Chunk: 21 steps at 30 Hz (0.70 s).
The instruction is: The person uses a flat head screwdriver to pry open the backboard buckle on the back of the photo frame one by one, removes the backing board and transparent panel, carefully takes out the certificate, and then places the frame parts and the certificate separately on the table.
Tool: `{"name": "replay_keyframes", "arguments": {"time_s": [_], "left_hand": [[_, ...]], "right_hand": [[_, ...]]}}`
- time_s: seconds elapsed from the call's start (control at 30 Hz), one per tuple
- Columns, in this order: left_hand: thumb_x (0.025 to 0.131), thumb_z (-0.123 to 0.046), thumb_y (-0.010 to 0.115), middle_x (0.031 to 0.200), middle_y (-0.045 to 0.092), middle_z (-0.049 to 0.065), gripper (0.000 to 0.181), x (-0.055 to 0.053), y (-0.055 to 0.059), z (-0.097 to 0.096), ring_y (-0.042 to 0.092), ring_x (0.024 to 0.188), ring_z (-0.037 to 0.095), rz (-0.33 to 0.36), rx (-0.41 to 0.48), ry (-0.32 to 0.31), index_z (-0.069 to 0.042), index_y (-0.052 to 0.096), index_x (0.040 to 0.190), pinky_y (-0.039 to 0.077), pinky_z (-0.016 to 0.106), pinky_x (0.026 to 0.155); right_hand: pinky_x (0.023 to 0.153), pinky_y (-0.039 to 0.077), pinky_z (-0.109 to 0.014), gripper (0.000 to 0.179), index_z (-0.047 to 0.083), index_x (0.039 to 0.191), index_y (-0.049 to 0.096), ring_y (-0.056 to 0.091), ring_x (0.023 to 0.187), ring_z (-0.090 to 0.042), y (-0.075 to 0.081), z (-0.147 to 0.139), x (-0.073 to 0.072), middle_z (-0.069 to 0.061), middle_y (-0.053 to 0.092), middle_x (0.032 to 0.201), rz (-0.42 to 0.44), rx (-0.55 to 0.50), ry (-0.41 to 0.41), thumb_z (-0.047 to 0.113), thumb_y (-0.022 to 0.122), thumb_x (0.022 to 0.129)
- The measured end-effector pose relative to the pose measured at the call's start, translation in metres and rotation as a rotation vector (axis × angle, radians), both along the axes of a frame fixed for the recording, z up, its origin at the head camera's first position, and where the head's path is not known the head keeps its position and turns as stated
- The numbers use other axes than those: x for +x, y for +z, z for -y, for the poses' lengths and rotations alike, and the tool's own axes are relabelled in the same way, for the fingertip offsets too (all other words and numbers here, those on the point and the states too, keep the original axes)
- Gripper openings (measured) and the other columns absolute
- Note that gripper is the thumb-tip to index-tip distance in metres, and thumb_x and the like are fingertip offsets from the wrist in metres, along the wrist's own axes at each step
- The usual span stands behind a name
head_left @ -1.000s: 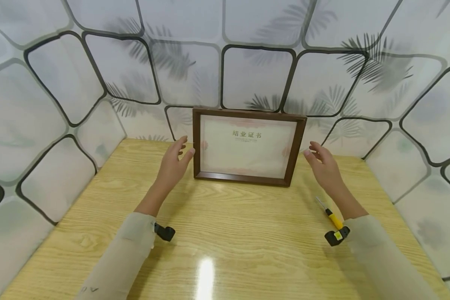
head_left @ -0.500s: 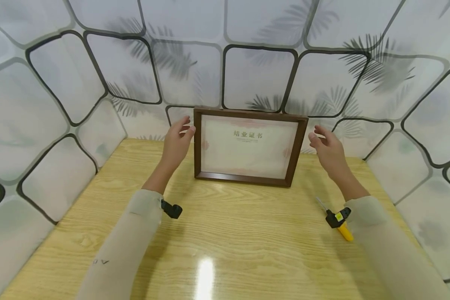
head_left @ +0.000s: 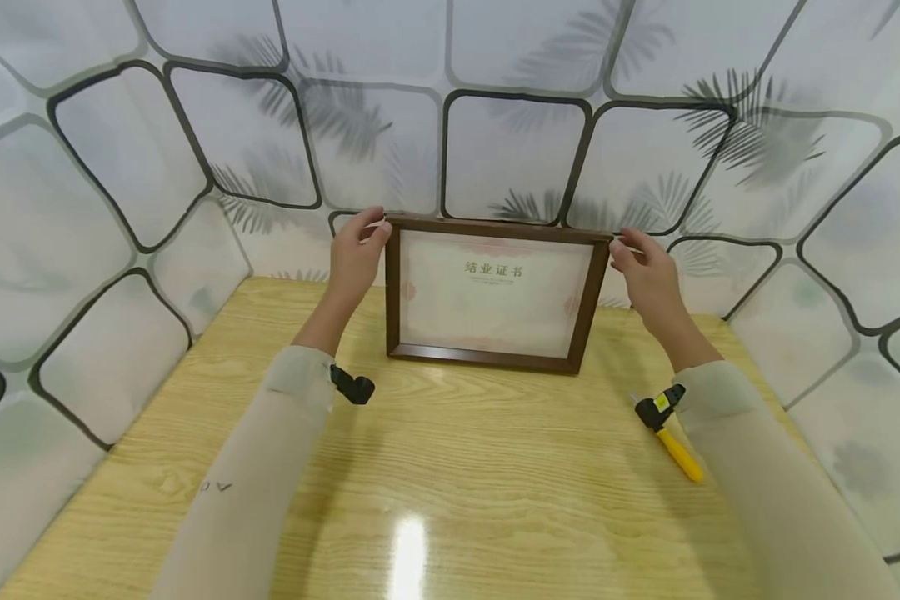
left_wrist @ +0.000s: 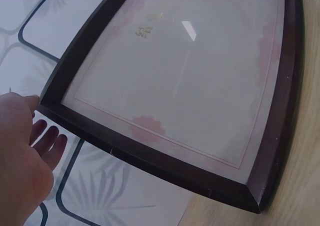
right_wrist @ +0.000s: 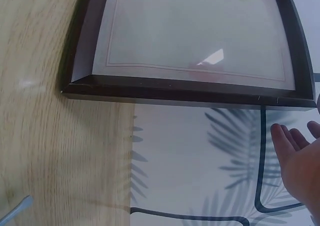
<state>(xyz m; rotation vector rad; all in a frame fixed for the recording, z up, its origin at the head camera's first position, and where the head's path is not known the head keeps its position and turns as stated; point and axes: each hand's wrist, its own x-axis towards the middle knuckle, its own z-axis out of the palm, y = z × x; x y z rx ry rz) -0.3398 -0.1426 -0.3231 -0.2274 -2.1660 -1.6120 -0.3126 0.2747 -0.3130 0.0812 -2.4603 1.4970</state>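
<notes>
A dark brown picture frame (head_left: 487, 363) holding a pale certificate (head_left: 487, 300) stands upright on the wooden table (head_left: 495, 467), close to the back wall. At its upper left corner is my left hand (head_left: 355, 262), thumb tip right at the edge; the left wrist view shows the other fingers loosely bent beside the frame. My right hand (head_left: 651, 279) is at the upper right corner, its thumb tip meeting the edge in the head view. In the right wrist view, the relaxed fingers (right_wrist: 284, 141) lie apart from the frame's side.
A screwdriver with a yellow handle (head_left: 678, 455) lies on the table under the right wrist, partly hidden by the black wrist camera (head_left: 658, 407). Patterned walls (head_left: 517, 158) enclose the table at the back and both sides.
Both hands have risen from beside the frame's sides to its upper corners and closed in on it. The frame and screwdriver have stayed where they were.
</notes>
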Motion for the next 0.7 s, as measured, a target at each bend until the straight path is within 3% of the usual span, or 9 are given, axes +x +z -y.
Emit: {"name": "replay_keyframes", "arguments": {"time_s": [0.3, 0.7], "left_hand": [[0.102, -0.025, 0.06, 0.133, 0.065, 0.012, 0.039, -0.0033, 0.0059, -0.003, 0.061, 0.12, 0.024, 0.042, 0.032, 0.02, -0.004, 0.064, 0.134, 0.05, 0.035, 0.101], [0.102, -0.027, 0.06, 0.134, 0.062, 0.01, 0.037, -0.0013, 0.0036, -0.0008, 0.06, 0.117, 0.022, 0.06, 0.05, 0.022, -0.007, 0.066, 0.133, 0.05, 0.036, 0.099]], "right_hand": [[0.103, 0.05, -0.027, 0.059, 0.006, 0.148, 0.051, 0.062, 0.118, -0.01, 0.0007, 0.0079, -0.0059, -0.015, 0.053, 0.146, -0.036, -0.09, -0.014, 0.043, 0.054, 0.103], [0.099, 0.052, -0.025, 0.054, 0.008, 0.145, 0.055, 0.064, 0.111, -0.006, -0.0027, 0.0103, -0.0029, -0.01, 0.057, 0.141, -0.059, -0.117, -0.054, 0.042, 0.055, 0.102]]}}
